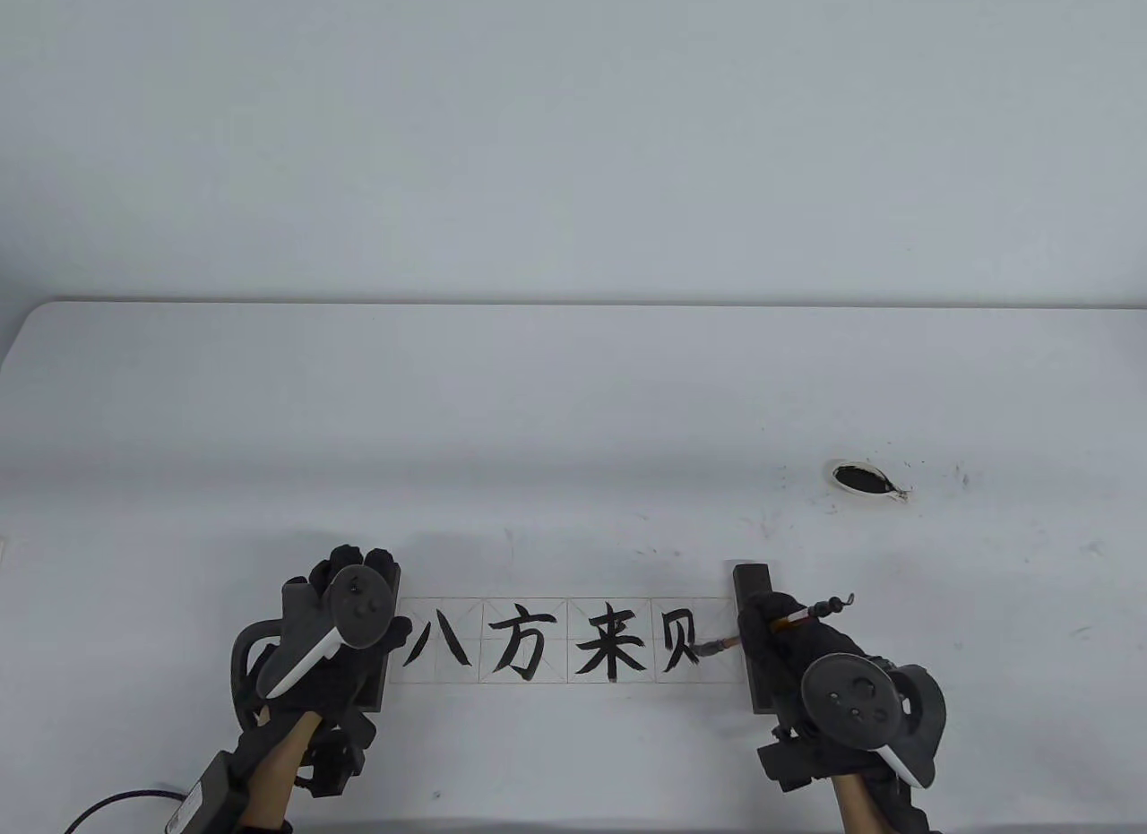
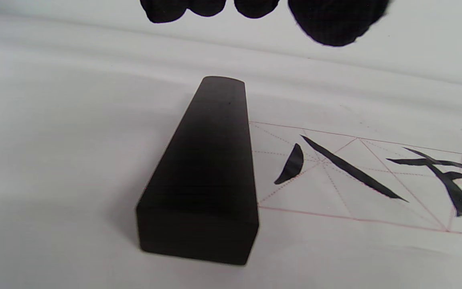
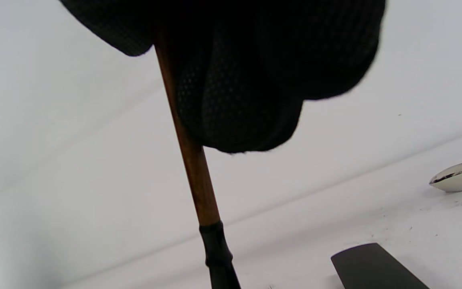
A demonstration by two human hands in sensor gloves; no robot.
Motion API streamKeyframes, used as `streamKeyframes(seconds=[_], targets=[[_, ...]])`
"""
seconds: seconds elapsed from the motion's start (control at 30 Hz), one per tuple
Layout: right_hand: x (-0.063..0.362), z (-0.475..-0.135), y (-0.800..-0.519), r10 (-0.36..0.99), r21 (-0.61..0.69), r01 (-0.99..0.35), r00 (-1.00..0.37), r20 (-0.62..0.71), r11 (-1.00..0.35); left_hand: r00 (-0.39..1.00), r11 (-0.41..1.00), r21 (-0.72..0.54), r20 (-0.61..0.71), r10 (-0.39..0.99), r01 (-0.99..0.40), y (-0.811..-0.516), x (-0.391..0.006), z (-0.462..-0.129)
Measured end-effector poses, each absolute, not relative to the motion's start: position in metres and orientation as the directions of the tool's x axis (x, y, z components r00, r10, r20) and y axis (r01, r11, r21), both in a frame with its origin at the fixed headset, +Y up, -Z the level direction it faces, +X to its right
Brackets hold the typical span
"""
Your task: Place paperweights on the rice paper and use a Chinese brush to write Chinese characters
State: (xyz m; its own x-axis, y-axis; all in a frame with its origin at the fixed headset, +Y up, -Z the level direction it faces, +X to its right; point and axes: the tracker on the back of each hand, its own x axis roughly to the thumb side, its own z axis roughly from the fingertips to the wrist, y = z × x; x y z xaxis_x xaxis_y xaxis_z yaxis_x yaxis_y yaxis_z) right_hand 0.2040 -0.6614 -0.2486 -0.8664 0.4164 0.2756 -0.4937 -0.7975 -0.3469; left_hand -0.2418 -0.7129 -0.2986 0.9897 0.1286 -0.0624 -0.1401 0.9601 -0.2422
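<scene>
Calligraphy under way: right hand [image 1: 789,641] clenches brown bamboo brush [image 1: 717,644]; open left hand [image 1: 345,619] hovers above dark wooden paperweight [image 2: 207,172], pinning gridded rice paper [image 1: 538,682].

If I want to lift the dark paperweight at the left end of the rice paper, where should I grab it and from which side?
Grip the left paperweight across its two long sides near the middle, coming straight down from above. It is a long, narrow, flat-topped bar lying flat along the left edge of the rice paper, so the narrow width suits a pinch. The left hand already hovers over it.
</scene>
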Motion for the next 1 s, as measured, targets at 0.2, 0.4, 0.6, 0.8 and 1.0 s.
streamKeyframes(seconds=[0.2,0.4,0.6,0.8,1.0], targets=[[0.215,-0.254,-0.664,0.477,-0.293,-0.53,-0.846,0.238,-0.795,0.99,0.96,-0.244,-0.06,0.126,-0.137,-0.713,-0.241,-0.299],[0.213,-0.258,-0.669,0.467,-0.261,-0.516,-0.854,0.231,-0.816,0.99,0.96,-0.242,-0.062,0.128,-0.139,-0.713,-0.241,-0.299],[0.211,-0.258,-0.669,0.458,-0.255,-0.505,-0.86,0.226,-0.824,0.99,0.961,-0.242,-0.06,0.127,-0.137,-0.713,-0.241,-0.299],[0.209,-0.259,-0.67,0.438,-0.25,-0.482,-0.873,0.213,-0.84,0.99,0.961,-0.242,-0.06,0.127,-0.138,-0.713,-0.241,-0.299],[0.209,-0.256,-0.667,0.361,-0.339,-0.395,-0.918,0.161,-0.854,0.99,0.961,-0.242,-0.06,0.127,-0.138,-0.713,-0.241,-0.299]])
